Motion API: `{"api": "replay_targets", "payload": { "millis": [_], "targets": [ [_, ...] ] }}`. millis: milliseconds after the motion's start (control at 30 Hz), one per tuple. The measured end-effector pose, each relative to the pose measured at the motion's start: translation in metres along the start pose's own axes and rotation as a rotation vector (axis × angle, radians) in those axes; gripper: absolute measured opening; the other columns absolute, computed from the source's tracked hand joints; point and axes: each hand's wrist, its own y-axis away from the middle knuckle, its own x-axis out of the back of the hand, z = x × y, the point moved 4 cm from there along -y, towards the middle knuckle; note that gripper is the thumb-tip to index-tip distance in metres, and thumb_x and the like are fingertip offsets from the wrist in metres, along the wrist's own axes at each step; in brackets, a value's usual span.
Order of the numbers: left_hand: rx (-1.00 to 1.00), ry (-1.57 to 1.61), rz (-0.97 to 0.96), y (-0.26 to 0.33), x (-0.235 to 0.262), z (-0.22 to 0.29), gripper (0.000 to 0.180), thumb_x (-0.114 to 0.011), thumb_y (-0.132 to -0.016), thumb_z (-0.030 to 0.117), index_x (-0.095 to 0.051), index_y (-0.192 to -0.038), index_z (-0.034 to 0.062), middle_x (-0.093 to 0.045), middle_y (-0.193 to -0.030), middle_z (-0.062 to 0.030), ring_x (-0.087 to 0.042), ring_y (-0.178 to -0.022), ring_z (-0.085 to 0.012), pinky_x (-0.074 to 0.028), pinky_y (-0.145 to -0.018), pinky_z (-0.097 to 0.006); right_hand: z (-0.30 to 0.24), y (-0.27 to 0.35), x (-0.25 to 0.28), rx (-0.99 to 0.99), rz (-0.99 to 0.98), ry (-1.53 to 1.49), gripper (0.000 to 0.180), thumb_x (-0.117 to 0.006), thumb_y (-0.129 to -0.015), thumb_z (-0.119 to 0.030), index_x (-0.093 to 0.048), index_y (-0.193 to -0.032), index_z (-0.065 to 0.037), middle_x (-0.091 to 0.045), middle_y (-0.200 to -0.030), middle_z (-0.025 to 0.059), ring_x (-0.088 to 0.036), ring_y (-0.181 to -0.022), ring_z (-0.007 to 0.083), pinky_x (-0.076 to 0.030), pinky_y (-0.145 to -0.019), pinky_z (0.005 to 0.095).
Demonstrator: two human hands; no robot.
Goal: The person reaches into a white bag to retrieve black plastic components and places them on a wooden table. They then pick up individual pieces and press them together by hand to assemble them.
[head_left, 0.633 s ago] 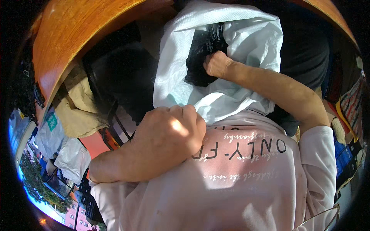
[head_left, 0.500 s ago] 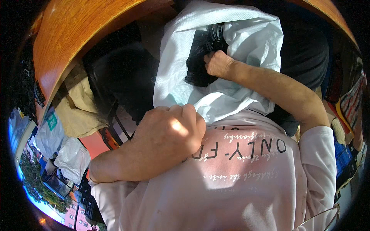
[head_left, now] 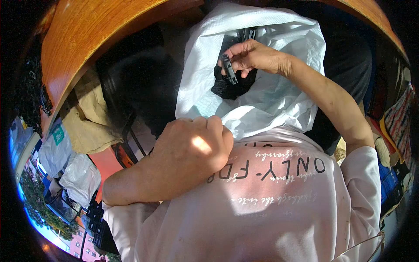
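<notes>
A large white woven sack (head_left: 270, 105) stands open in front of me, below a curved wooden table edge (head_left: 91, 39). My left hand (head_left: 192, 150) is clenched on the near rim of the sack, holding it against my pink shirt. My right hand (head_left: 251, 59) is at the mouth of the sack and pinches a small black plastic part (head_left: 228, 69) between thumb and fingers. More black parts (head_left: 229, 87) lie dark inside the sack below that hand.
Under the table at the left are tan cloth or paper (head_left: 89, 122), white plastic bags (head_left: 65, 166) and an orange object (head_left: 115, 159). Colourful stacked goods (head_left: 395, 126) crowd the right edge.
My right hand has come up out of the sack, lifting a small black part from the dark pile. The left hand keeps its grip on the rim.
</notes>
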Motion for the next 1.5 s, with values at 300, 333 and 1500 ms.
{"api": "replay_targets", "payload": {
  "millis": [300,333,1500],
  "targets": [
    [0.009,-0.015,-0.001,-0.001,-0.002,0.0,0.008,-0.064,-0.072,0.006,-0.058,-0.075,0.0002,-0.055,-0.071,-0.0113,-0.066,-0.061,-0.0243,-0.055,-0.052,-0.036,0.016,-0.001,-0.025,-0.066,0.001,0.433,0.039,-0.065,-0.088,-0.005,-0.064,-0.127,-0.002,-0.072,-0.108,0.0157,-0.07,-0.088,0.0197,-0.058,-0.071,0.0274],
    [0.004,-0.022,0.007,-0.004,0.0,0.002,0.008,-0.063,-0.072,0.006,-0.058,-0.075,0.0005,-0.055,-0.071,-0.0112,-0.065,-0.061,-0.0242,-0.055,-0.051,-0.036,0.039,-0.009,-0.025,0.19,0.001,0.759,0.04,-0.065,-0.088,-0.006,-0.064,-0.128,-0.003,-0.069,-0.114,0.0211,-0.069,-0.084,0.0272,-0.059,-0.074,0.0334],
    [0.031,-0.03,0.046,-0.001,-0.001,0.0,0.01,-0.065,-0.07,0.008,-0.057,-0.073,0.0022,-0.054,-0.071,-0.0102,-0.064,-0.063,-0.024,-0.052,-0.05,-0.036,-0.024,0.082,-0.02,0.118,0.197,-0.392,0.013,-0.061,-0.099,-0.017,-0.065,-0.105,-0.006,-0.073,-0.094,0.0081,-0.051,-0.059,0.0011,-0.038,-0.051,0.0166]
  ]
}}
